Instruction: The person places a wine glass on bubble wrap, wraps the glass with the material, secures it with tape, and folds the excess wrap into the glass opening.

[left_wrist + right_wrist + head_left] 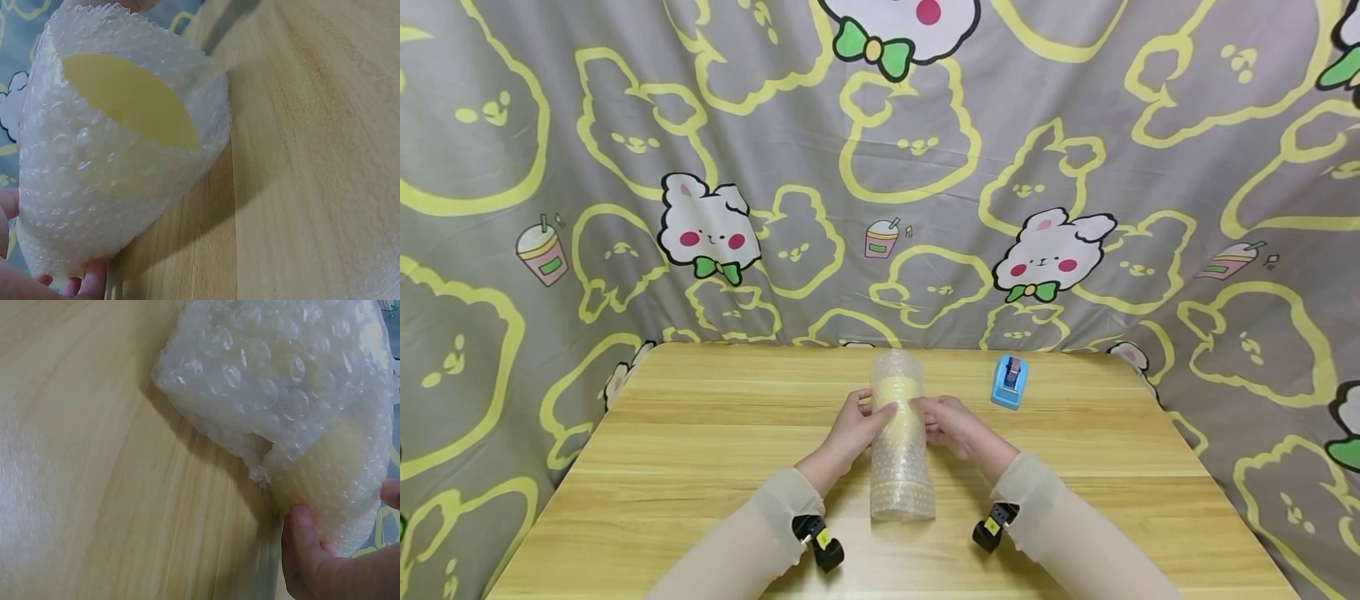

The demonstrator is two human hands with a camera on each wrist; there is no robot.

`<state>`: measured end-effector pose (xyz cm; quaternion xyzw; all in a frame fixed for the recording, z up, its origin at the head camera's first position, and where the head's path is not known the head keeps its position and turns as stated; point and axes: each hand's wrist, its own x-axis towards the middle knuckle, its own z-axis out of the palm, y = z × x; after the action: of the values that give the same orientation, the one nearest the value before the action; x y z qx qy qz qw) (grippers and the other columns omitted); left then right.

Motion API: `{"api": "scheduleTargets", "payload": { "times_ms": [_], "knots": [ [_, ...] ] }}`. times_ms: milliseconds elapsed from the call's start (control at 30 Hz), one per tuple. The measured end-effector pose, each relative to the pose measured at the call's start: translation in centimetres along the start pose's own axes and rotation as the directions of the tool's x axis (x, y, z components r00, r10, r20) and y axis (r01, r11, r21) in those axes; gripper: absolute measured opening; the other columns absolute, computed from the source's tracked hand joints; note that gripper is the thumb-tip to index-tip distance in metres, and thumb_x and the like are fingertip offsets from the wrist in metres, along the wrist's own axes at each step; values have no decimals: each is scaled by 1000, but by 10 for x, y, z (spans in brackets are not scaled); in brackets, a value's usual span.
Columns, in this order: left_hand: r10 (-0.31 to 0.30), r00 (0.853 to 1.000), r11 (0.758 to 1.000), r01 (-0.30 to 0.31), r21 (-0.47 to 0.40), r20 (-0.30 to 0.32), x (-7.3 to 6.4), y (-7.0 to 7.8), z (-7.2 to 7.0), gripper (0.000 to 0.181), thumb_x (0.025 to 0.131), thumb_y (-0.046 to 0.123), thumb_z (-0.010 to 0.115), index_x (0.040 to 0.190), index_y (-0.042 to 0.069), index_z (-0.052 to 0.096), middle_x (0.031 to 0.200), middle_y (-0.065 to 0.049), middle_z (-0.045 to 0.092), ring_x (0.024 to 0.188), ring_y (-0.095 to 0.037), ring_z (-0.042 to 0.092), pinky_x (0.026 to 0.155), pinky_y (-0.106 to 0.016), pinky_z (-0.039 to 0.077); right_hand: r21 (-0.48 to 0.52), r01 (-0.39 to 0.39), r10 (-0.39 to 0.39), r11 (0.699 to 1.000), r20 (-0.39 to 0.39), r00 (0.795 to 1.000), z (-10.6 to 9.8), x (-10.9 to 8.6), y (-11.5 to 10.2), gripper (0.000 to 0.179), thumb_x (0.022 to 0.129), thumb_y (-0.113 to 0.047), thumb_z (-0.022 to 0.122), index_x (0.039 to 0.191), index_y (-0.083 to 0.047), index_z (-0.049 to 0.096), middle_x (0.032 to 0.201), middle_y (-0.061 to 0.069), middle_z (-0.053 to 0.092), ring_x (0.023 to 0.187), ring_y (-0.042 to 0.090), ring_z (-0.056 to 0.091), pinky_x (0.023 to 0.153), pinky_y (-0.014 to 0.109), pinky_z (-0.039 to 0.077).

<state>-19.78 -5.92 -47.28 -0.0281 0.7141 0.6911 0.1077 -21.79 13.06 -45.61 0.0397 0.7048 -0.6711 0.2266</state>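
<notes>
A roll of clear bubble wrap (901, 479) encloses a yellow object (131, 100), whose smooth rounded end shows inside the wrap in the left wrist view. What the yellow object is cannot be told. My left hand (855, 429) grips the roll from its left side, thumb on top and fingers around the side. On the opposite side, my right hand (953, 423) holds it in the same way. In the right wrist view, fingertips (301, 515) touch the bubble wrap near a torn, uneven edge. The undersides of both grips are hidden.
A blue tape dispenser (1010, 382) stands at the back right of the wooden table (715, 450). A grey patterned curtain (805, 150) hangs behind the table and along both sides.
</notes>
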Motion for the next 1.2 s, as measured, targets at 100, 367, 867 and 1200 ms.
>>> {"api": "scheduleTargets", "payload": {
  "times_ms": [100,367,867,1200],
  "knots": [
    [1,1000,1000,-1,2,4,-1,0,0,74,95,35,70,148,-1,32,130,-26,52,104,-30,63,82,-38,56,9,13,-14,1000,24,1000,0,0,1,45,99,-21,58,123,17,54,86,6,67,77,12,65,79,29,57],
    [-14,1000,1000,14,11,13,-2,1,-3,68,100,38,61,149,1,32,131,-26,56,109,-33,64,88,-44,55,21,14,-15,1000,34,999,0,1,1,46,100,-20,57,126,18,51,87,6,68,78,12,65,80,29,57],
    [-37,999,999,37,-15,34,-3,-1,-8,53,103,22,49,151,6,32,123,-20,59,102,-26,62,88,-42,52,13,-36,36,999,-5,999,1,-2,0,40,101,-21,56,122,12,51,85,6,63,75,13,60,73,28,55],
    [-32,999,999,32,-2,38,-2,-3,-9,55,103,21,51,147,-8,36,128,-25,59,108,-30,63,89,-41,54,21,-56,57,998,-15,998,2,-2,1,42,100,-21,55,125,12,50,90,8,62,79,16,59,73,28,55]
  ]
}}
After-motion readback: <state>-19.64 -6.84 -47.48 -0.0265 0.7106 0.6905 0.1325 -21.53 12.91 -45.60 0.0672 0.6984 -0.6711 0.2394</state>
